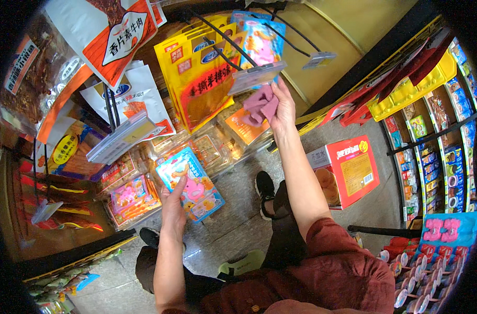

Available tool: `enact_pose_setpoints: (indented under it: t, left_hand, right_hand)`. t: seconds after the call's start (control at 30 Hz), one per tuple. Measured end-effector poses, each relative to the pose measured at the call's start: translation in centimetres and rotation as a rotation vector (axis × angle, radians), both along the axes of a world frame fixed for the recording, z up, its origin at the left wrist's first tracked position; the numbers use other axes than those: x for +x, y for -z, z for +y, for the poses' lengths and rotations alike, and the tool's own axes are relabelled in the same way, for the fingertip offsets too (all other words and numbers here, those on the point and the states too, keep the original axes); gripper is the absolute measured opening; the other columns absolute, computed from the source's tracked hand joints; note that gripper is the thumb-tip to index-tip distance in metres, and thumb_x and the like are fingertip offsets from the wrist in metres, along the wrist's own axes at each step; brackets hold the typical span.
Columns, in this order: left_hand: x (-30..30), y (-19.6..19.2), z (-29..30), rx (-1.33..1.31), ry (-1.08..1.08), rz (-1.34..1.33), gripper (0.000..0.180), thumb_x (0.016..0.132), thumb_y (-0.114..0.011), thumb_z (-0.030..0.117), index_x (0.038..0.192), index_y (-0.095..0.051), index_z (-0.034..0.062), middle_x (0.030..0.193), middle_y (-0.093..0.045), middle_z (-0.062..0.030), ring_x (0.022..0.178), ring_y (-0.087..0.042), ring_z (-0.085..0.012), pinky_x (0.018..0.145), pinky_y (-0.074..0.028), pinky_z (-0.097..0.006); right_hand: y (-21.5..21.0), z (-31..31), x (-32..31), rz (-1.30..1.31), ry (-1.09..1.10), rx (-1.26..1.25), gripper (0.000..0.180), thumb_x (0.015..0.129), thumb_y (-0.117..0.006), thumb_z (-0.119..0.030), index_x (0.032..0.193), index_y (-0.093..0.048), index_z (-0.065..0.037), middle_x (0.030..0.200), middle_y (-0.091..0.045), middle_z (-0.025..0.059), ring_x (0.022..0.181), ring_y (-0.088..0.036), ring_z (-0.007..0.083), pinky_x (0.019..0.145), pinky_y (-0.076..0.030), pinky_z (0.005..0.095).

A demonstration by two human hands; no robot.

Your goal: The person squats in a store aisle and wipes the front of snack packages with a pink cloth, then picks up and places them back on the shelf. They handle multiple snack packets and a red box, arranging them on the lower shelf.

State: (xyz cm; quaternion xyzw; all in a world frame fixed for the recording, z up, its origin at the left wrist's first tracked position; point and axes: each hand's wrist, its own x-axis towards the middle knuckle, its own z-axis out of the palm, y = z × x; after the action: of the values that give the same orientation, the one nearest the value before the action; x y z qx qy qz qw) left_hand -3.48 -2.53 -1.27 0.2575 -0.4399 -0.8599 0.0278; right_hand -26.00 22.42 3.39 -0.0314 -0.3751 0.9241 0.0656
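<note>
Low in front of me, my left hand (174,208) grips a blue snack packet (191,183) with a pink shape on it, thumb across its face. Farther up and to the right, my right hand (283,107) is closed on a folded purple cloth (260,106). That cloth hangs just below a clear price-tag holder (257,77) at the end of a black display hook. Behind the holder hang more blue packets (262,47) like the one in my left hand. Yellow snack bags (202,78) hang on hooks to their left.
White and orange bags (131,99) hang at the left on hooks whose tag holders stick out. Clear boxes of packaged snacks (134,196) fill the shelf below. On the floor at right stands a red carton (348,170); a green stool (243,264) is near my feet.
</note>
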Motion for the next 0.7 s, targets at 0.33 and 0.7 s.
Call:
enact_pose_setpoints:
  t: [0.33, 0.7]
  left_hand:
    - [0.7, -0.8, -0.1, 0.027, -0.023, 0.054, 0.03, 0.086, -0.068, 0.013, 0.114, -0.06, 0.0076, 0.11, -0.065, -0.0038, 0.098, -0.062, -0.0134, 0.087, -0.048, -0.031]
    - [0.5, -1.7, -0.4, 0.067, -0.051, 0.017, 0.037, 0.088, -0.065, 0.013, 0.122, -0.054, 0.0074, 0.113, -0.064, -0.0043, 0.101, -0.061, -0.0157, 0.089, -0.048, -0.032]
  right_hand:
    - [0.2, -1.0, -0.6, -0.179, 0.029, 0.244, 0.046, 0.089, -0.059, -0.005, 0.13, -0.039, 0.002, 0.105, -0.059, 0.015, 0.087, -0.063, 0.0229, 0.076, -0.055, 0.0357]
    - [-0.3, -2.6, 1.7, -0.167, -0.396, 0.492, 0.013, 0.09, -0.06, -0.014, 0.097, -0.058, -0.003, 0.075, -0.061, 0.0042, 0.065, -0.063, 0.0145, 0.058, -0.053, 0.0276]
